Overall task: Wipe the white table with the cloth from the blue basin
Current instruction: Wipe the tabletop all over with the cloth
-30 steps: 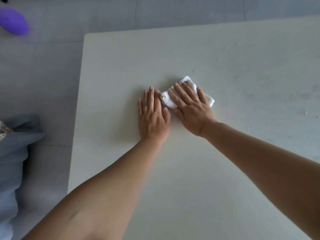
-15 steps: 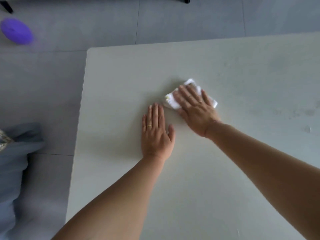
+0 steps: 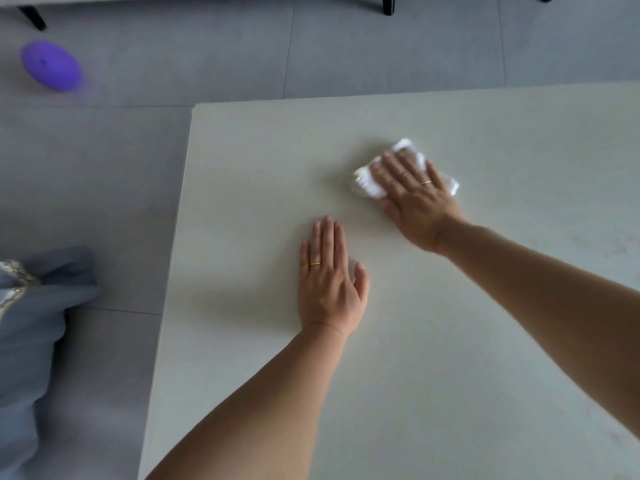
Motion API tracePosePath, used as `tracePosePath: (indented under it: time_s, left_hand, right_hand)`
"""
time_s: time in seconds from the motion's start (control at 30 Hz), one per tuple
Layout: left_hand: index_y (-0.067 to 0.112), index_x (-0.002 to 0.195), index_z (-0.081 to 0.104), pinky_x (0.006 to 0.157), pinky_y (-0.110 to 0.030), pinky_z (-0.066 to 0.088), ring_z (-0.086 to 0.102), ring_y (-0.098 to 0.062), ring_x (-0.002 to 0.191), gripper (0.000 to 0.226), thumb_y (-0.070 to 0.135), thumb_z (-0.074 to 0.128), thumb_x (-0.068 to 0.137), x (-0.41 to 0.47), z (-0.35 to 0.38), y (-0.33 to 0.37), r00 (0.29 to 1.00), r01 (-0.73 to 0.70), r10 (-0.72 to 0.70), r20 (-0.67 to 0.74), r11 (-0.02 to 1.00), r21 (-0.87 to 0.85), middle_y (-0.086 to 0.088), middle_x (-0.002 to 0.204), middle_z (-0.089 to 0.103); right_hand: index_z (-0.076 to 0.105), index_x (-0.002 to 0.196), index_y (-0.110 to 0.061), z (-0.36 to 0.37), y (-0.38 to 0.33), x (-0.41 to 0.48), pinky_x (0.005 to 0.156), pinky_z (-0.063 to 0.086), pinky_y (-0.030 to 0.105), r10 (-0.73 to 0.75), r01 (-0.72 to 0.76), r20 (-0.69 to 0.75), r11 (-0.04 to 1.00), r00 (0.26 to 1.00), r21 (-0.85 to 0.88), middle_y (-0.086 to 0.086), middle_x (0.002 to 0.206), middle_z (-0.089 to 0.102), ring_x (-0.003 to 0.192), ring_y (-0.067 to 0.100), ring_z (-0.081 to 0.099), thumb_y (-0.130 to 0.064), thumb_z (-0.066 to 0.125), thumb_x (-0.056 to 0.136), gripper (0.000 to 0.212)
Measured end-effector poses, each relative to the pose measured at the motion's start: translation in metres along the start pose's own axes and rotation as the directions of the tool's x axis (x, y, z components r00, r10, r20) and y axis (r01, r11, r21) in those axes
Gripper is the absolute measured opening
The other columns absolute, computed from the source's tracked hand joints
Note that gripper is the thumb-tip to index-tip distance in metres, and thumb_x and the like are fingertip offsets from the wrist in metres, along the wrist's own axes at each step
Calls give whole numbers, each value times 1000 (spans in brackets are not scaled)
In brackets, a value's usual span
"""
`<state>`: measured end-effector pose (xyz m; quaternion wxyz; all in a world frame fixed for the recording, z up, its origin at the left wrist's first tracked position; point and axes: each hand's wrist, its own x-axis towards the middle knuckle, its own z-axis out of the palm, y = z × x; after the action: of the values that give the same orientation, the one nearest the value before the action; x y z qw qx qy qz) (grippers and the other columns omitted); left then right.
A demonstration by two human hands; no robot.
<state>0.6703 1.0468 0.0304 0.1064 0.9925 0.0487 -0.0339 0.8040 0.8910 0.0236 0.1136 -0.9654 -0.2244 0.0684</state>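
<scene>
Right hand [image 3: 417, 199], fingers flat, presses a folded white cloth [image 3: 367, 183] on the white table [image 3: 450, 341]; left hand [image 3: 329, 282] rests open nearby. Even pressure and overlapping strokes should help; stains look faint.

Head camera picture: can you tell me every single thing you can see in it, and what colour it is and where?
table: one, white, fills the middle and right of the view
cloth: one, white, bunched on the table under the right hand
purple oval thing: one, purple, on the floor at top left; too blurred to name
floor: grey tiles, beyond and left of the table
blue-grey fabric: one piece, pale trim, at the left edge
furniture legs: three, dark, along the top edge
rings: two plainly seen, gold, one on each hand
left hand: one, flat on the bare table, fingers straight
right hand: one, pressing flat on the cloth
</scene>
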Motion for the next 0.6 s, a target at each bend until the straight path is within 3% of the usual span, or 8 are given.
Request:
tracePosePath:
  time_s: [0.07,0.13,0.2,0.27,0.33,0.43,0.5,0.6]
  left_hand:
    - [4,147,26,119,-41,14,18,-26,145,67,36,29,88,0,0,0,1000,-4,4,-4,1000,-8,-12,156,21]
    - [3,147,26,118,-41,14,18,-27,144,67,36,28,88,0,0,1,1000,-5,5,-7,1000,-8,-12,156,21]
    - [3,147,25,119,-41,12,18,-28,145,68,36,28,88,0,1,2,1000,-1,1,4,1000,-8,-12,156,21]
    - [2,146,26,118,-42,12,18,-28,144,67,35,27,88,0,0,3,1000,2,-2,3,1000,2,-13,155,23]
    - [2,146,27,118,-42,12,19,-27,144,67,35,27,88,0,-1,3,1000,2,-2,8,1000,12,-14,155,25]
    - [2,145,29,118,-41,9,19,-27,144,69,40,26,88,2,-4,10,999,48,-49,-17,997,-61,-13,155,24]
    - [3,144,33,119,-40,8,21,-28,144,68,41,27,88,11,-7,23,996,61,-68,-58,992,-114,-14,154,27]
    - [7,148,24,119,-37,0,11,-25,146,68,42,33,92,25,0,40,998,-35,27,-62,991,-129,-11,157,17]
  right_hand:
    - [13,150,-27,-6,24,9,116,-4,42,268,-264,-48,962,962,74,-2,159,6,146,17,-1,-39,28,99,54]
    - [12,150,-26,-5,11,23,116,-6,44,544,-529,-92,836,834,146,-2,160,3,146,18,-3,-36,27,98,55]
    - [11,151,-23,-1,-29,35,115,-8,48,676,-651,-78,730,733,209,0,160,1,146,22,-6,-32,28,97,57]
    - [10,151,-23,10,-71,39,113,-12,49,548,-529,-59,826,834,197,-1,159,-1,146,23,-9,-30,29,97,57]
    - [9,150,-26,15,-89,31,113,-13,47,220,-216,-13,968,975,126,-3,159,-1,146,20,-10,-33,29,98,56]
    - [10,150,-29,0,-36,34,116,-4,41,-116,116,44,993,992,20,-4,159,4,146,16,-2,-38,31,99,56]
    - [11,150,-29,-12,10,40,117,-2,39,-9,9,16,1000,1000,22,-3,159,5,146,16,-2,-38,30,99,55]
    - [10,150,-27,-22,40,49,116,-6,40,338,-336,-25,939,941,80,-4,160,1,146,16,-5,-35,27,98,55]
